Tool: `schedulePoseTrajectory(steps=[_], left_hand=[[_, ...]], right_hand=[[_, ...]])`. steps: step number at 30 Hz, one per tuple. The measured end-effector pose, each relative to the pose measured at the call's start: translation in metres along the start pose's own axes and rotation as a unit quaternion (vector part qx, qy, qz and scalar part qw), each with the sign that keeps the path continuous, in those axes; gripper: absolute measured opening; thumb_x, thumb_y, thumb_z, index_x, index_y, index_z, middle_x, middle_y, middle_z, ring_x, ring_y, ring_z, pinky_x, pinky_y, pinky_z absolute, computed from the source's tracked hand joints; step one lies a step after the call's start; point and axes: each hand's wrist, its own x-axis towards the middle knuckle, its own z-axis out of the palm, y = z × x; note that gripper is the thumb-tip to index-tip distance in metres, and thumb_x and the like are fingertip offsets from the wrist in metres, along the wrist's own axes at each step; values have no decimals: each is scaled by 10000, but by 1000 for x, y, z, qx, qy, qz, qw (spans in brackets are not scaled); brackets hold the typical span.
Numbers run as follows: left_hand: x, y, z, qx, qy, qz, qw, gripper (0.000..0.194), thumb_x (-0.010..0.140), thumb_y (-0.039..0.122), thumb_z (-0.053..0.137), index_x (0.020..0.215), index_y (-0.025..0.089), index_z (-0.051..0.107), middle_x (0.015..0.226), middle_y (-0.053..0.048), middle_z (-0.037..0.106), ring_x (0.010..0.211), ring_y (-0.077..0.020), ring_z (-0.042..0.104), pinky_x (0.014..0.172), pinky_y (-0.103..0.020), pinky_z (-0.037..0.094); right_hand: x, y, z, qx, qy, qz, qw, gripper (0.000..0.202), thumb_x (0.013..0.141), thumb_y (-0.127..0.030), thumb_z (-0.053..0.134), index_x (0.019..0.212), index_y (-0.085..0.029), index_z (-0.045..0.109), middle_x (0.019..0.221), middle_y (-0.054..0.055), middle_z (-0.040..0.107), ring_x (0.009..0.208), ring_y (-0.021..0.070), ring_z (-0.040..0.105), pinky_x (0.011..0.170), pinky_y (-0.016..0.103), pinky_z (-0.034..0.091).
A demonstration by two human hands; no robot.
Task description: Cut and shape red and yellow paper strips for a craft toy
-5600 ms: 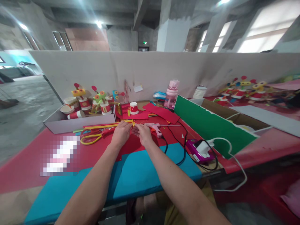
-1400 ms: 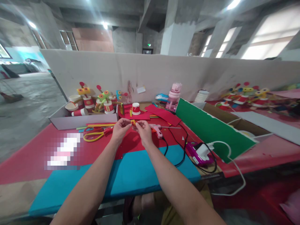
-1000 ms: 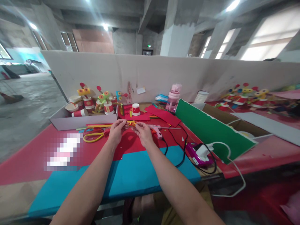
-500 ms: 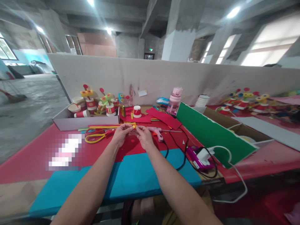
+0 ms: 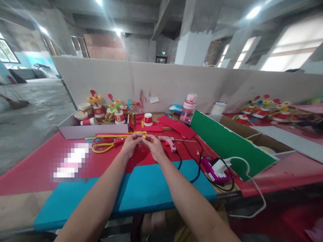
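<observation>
A small yellow paper piece (image 5: 144, 137) is pinched between the fingertips of my left hand (image 5: 131, 145) and my right hand (image 5: 154, 146), above the red sheet. Both hands have their fingers closed around it. To the right of my right hand lies a pink glue gun (image 5: 171, 144). Left of my left hand are scissors with yellow handles (image 5: 103, 148). Long yellow strips (image 5: 111, 135) lie just behind. Beyond the hands, a red and white paper cup (image 5: 148, 119) stands upside down beside a small yellow piece (image 5: 142, 124).
A white box (image 5: 93, 131) at the back left holds cups and colorful paper figures. A green-sided box (image 5: 227, 144) stands right. A purple power strip (image 5: 210, 171) with cables lies before it. Blue board (image 5: 151, 188) covers the front edge.
The yellow piece has turned slightly between my fingertips, and the fingers of my right hand have shifted a little. The camera view has moved slightly.
</observation>
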Motion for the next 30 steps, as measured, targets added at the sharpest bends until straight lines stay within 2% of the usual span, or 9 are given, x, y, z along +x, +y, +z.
schedulePoseTrajectory(steps=[8, 13, 16, 19, 22, 26, 30], left_hand=[[0, 0, -4, -6, -47, -47, 998, 336, 579, 304, 831, 824, 120, 693, 648, -16, 659, 516, -79, 544, 518, -207, 426], [-2, 1, -2, 23, -70, -25, 997, 325, 567, 301, 836, 784, 101, 701, 666, -32, 671, 537, -71, 538, 546, -201, 416], [-1, 0, -2, 29, -68, -18, 997, 315, 564, 310, 832, 758, 101, 698, 654, -31, 665, 542, -72, 533, 554, -200, 417], [1, -2, -5, 31, -63, -12, 997, 299, 573, 322, 821, 728, 104, 689, 615, -22, 646, 530, -76, 527, 549, -204, 418], [4, -6, -6, 26, -48, -11, 998, 287, 575, 327, 814, 699, 105, 680, 586, -19, 635, 525, -83, 533, 548, -206, 422], [5, -9, -5, -4, -20, -13, 1000, 288, 568, 330, 813, 691, 110, 672, 567, -7, 621, 520, -82, 532, 532, -200, 416], [5, -8, -3, -9, -17, -14, 1000, 288, 555, 319, 820, 695, 114, 672, 548, 7, 606, 502, -68, 512, 507, -184, 393]], right_hand=[[6, 3, -7, -65, 17, -39, 997, 280, 595, -316, 757, 793, -185, 607, 744, -17, 673, 666, 140, 647, 734, 306, 546], [10, 4, -11, -118, -7, -63, 991, 229, 663, -346, 689, 832, -196, 650, 781, -1, 685, 669, 156, 652, 758, 332, 541], [9, 2, -12, -151, -2, -88, 985, 208, 690, -332, 661, 857, -208, 649, 776, -4, 680, 680, 158, 648, 720, 312, 541], [7, 0, -12, -194, 9, -108, 975, 148, 694, -302, 661, 800, -201, 641, 723, -10, 661, 657, 148, 632, 667, 282, 526], [6, -1, -11, -189, 12, -93, 977, 152, 696, -308, 666, 787, -188, 650, 717, -5, 660, 647, 137, 620, 666, 274, 513], [5, 0, -9, -108, 18, -45, 993, 264, 631, -318, 728, 836, -180, 635, 790, 7, 677, 722, 143, 631, 713, 281, 512], [4, 0, -8, -104, 25, -30, 994, 273, 606, -318, 749, 806, -172, 633, 763, 7, 673, 724, 142, 624, 714, 282, 505]])
